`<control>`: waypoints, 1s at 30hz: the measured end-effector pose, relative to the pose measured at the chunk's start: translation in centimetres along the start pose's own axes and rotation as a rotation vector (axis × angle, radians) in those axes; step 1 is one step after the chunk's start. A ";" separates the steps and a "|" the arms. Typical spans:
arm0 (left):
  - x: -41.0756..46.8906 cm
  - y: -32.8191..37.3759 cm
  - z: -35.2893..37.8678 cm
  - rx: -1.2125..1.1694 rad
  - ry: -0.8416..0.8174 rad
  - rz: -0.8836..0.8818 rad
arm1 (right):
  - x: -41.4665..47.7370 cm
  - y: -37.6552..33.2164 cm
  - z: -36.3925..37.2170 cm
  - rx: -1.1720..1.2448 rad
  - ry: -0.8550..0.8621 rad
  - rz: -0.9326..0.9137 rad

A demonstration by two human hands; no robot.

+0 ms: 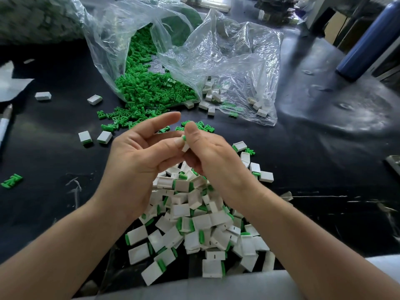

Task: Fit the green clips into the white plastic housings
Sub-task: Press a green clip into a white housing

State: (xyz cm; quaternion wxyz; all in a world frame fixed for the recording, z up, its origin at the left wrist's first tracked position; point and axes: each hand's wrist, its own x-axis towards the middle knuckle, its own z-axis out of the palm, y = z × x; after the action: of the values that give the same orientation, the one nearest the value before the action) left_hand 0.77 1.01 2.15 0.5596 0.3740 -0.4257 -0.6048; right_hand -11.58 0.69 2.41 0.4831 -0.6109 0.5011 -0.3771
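Nearest you: both forearms coming in over the heap of finished pieces (194,224), white shells with a green edge showing, piled on the black table (54,118).

Above the heap, your right hand (214,161) pinches one white housing (185,146) between thumb and fingers. A green clip (184,138) sticks out of its upper end and does not look fully seated.

Your left hand (138,156) is loose-fingered, index stretched out, thumb tip against the clip end.

Step in hand, as it reads: pushing the clip home.
- Keep the right-hand pinch on the flat faces so the shell cannot twist.
- Press straight along the slot with the left thumb; a slanted push will likely jam the clip.
- Check the green sits flush, like those in the heap, before dropping it.

Supply is beyond your hands: loose green clips (149,89) spilling from the clear bag (227,61), with empty housings (211,92) just beside them under the plastic.
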 end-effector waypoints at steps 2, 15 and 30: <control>0.0 0.0 -0.1 0.034 -0.007 0.000 | 0.1 0.0 -0.5 0.016 -0.018 0.039; 0.0 0.1 -0.5 0.218 -0.058 0.062 | 2.2 1.6 -4.9 -0.296 0.253 0.100; -0.1 0.1 -0.1 0.338 -0.051 0.123 | 7.1 3.3 -9.8 -0.852 0.423 0.120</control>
State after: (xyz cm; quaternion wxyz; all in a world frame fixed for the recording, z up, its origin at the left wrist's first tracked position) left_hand 0.92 1.08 2.15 0.5136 0.4204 -0.5575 -0.4986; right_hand -20.18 -8.42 1.47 0.0983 -0.6343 0.7328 -0.2257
